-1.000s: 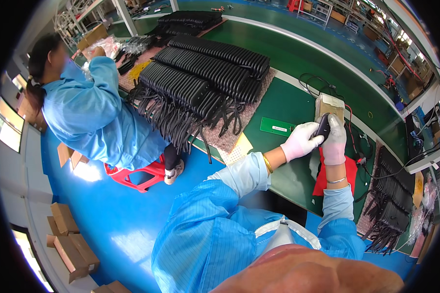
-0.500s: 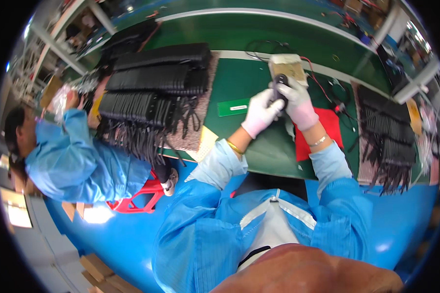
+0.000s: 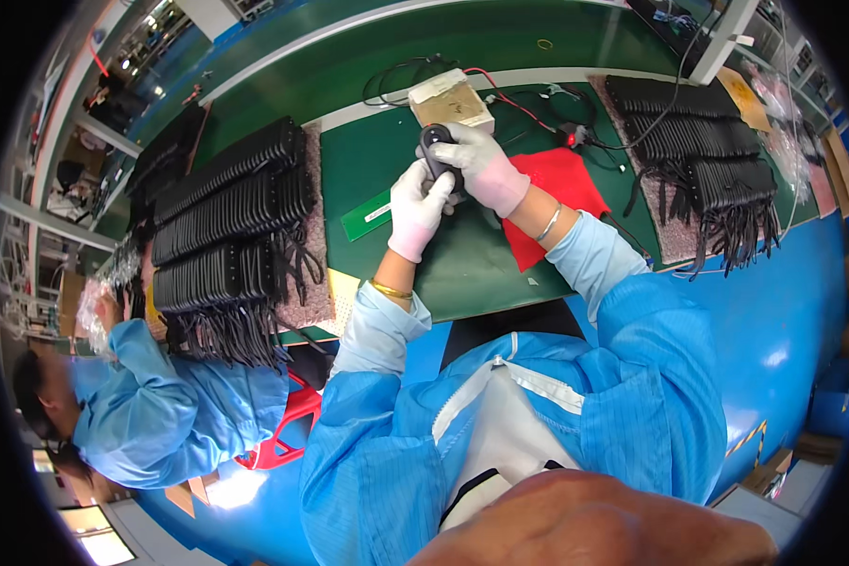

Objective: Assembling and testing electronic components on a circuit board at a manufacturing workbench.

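Observation:
Over the green tabletop (image 3: 472,274), my left hand (image 3: 417,212) and my right hand (image 3: 489,172), both in white gloves, are closed around a slim black handheld device with a rounded end (image 3: 436,141). The device tilts up, its rounded end above my fingers, and its lower part is hidden by the gloves. Just beyond my hands stands a small worn carton (image 3: 453,106). A red cloth (image 3: 561,193) lies beneath and beside my right wrist. To the left of my left hand rests a flat green strip with a white label (image 3: 366,217).
Rows of black devices with dangling straps (image 3: 231,222) fill a pinkish foam mat on the left; similar rows (image 3: 693,137) lie on the right. Cables with a red connector (image 3: 572,138) run behind the cloth. A co-worker in blue (image 3: 174,401) sits at the left, by a red stool (image 3: 292,424).
The view has swung to the right, so the bench and my hands appear farther left. Both hands keep hold of the black device.

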A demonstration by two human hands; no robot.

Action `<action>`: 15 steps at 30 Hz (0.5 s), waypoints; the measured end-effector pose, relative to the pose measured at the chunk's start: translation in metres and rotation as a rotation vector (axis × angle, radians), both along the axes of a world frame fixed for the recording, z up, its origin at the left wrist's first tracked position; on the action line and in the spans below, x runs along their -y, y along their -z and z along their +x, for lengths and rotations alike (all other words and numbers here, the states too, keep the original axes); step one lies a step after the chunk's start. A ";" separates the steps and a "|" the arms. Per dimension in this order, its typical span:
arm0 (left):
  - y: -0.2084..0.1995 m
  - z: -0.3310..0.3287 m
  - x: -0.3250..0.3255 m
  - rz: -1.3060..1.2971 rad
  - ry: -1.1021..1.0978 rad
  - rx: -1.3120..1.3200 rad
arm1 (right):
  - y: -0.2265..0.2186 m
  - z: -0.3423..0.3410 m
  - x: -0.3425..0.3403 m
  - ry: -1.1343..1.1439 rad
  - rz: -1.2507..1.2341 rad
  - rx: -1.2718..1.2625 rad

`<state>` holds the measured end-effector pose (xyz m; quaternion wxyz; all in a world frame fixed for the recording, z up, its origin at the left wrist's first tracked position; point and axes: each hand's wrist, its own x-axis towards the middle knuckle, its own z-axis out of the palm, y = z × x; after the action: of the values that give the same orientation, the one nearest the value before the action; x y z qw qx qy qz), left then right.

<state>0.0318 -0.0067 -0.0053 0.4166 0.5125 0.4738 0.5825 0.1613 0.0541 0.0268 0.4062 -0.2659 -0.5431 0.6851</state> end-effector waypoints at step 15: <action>0.000 -0.003 0.005 -0.033 -0.004 0.070 | -0.023 0.167 -0.073 -0.038 1.125 1.519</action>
<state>0.0287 -0.0118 -0.0050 0.4403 0.4837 0.4696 0.5930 0.3286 0.1270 0.0494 0.0012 -0.3972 -0.9173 -0.0277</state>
